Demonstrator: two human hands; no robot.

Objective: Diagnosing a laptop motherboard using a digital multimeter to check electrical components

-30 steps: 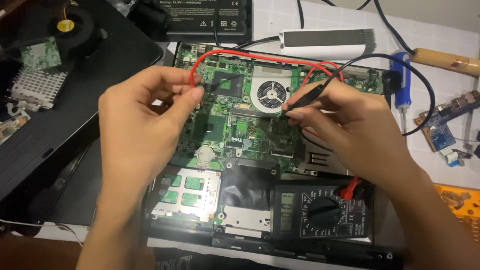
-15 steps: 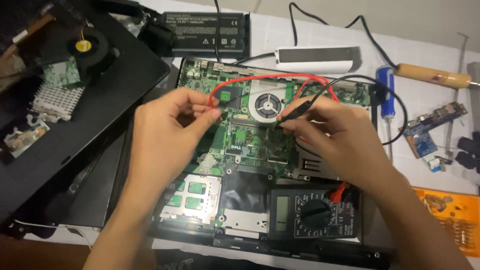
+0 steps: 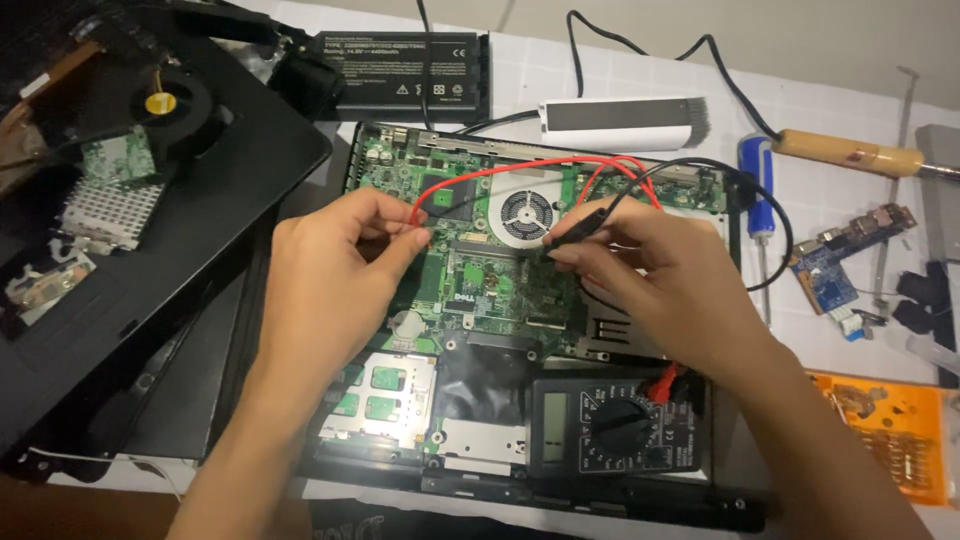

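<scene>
Red thin plastic probe (image 3: 418,215), light and stiff, sits pinched in left hand (image 3: 335,265); right hand (image 3: 665,275) pinches black slim probe (image 3: 585,222) mid-shaft over fragile green motherboard (image 3: 480,285).

I see a red probe (image 3: 418,222) pinched at its tip end, angled down toward the green laptop motherboard (image 3: 500,285). Its red lead arcs up and right across the board, past the round cooling fan. A black probe (image 3: 585,222) lies slanted, tip pointing lower left, just beside the fan's right edge; its black lead loops out to the right and curves back down. The motherboard sits flat inside the opened black laptop base. A dark multimeter (image 3: 615,428) with a round dial and grey display rests on the base's near edge.
</scene>
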